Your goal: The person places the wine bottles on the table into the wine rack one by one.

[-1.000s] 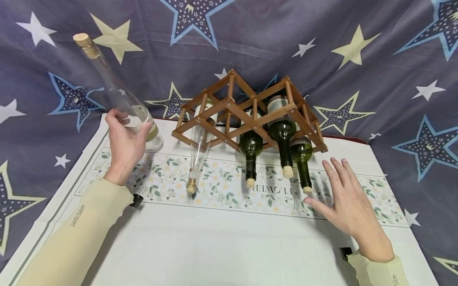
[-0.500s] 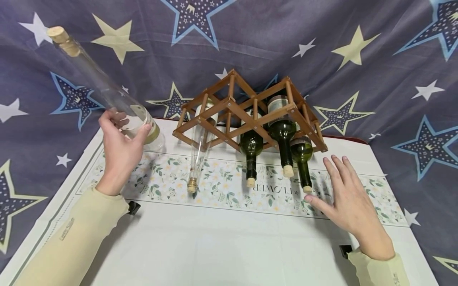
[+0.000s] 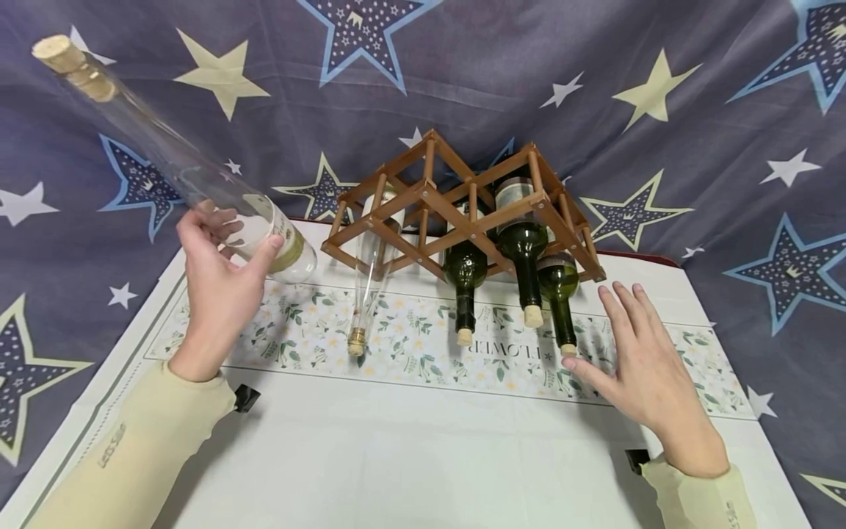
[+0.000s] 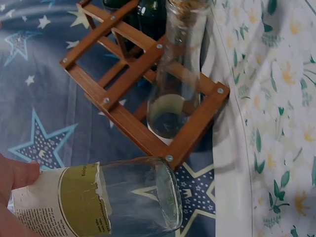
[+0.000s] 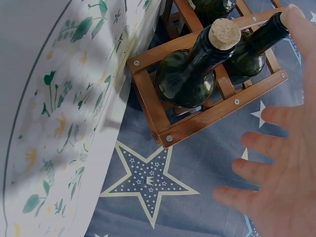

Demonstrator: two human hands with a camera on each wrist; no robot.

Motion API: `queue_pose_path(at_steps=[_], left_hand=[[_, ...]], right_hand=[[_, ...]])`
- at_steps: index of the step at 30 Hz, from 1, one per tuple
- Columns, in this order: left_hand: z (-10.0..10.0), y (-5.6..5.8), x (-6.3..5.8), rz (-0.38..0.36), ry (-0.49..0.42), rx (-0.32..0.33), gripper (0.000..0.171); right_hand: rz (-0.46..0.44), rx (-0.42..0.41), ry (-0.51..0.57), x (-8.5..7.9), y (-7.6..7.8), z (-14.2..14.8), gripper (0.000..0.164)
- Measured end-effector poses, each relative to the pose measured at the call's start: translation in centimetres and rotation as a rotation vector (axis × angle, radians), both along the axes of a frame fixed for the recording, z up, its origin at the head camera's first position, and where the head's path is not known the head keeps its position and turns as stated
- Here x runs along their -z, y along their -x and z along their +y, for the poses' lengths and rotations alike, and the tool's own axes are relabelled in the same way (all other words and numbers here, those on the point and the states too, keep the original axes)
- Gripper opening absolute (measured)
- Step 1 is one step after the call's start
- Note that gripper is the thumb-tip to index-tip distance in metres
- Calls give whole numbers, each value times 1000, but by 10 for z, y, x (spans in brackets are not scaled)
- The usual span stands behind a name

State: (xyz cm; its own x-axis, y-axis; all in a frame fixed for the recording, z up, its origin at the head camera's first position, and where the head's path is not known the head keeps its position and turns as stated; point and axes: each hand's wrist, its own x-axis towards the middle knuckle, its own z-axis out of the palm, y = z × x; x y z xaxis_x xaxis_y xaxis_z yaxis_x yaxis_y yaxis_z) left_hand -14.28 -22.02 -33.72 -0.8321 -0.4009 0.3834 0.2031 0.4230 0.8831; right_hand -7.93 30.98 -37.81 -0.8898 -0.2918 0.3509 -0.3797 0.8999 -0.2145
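My left hand (image 3: 221, 286) grips a clear glass bottle (image 3: 172, 150) around its labelled lower part. The bottle is tilted, its cork (image 3: 56, 55) toward the upper left and its base toward the wooden wine rack (image 3: 429, 195). In the left wrist view the bottle's base (image 4: 168, 197) overlaps the rack's near corner. Fingers spread, my right hand (image 3: 651, 367) is held beside the rack's right side and grips nothing. Its thumb is close to the cork of a small green bottle (image 3: 560, 301). The rack bears another clear bottle (image 3: 370, 279) and several corked green bottles (image 3: 465, 272).
Under the rack lies a white table cover (image 3: 410, 441) with a floral strip (image 3: 423, 345). A dark curtain with stars (image 3: 463, 66) hangs behind and at both sides.
The cork end of the held bottle has swung left and down in the head view, and its base has moved slightly right. My right hand has stayed nearly still.
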Motion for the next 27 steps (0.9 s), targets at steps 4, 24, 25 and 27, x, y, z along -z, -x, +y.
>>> queue_pose_path(at_steps=[4, 24, 25, 27], left_hand=[[5, -3, -3, 24, -54, 26, 74], [34, -16, -5, 122, -296, 152, 75], [35, -17, -5, 125, -302, 160, 75], [38, -17, -5, 132, -310, 172, 74]], right_hand=[[11, -5, 10, -1, 0, 0, 113], [105, -42, 46, -12, 7, -5, 114], [106, -42, 47, -13, 7, -5, 114], [106, -42, 47, -14, 8, -7, 115]])
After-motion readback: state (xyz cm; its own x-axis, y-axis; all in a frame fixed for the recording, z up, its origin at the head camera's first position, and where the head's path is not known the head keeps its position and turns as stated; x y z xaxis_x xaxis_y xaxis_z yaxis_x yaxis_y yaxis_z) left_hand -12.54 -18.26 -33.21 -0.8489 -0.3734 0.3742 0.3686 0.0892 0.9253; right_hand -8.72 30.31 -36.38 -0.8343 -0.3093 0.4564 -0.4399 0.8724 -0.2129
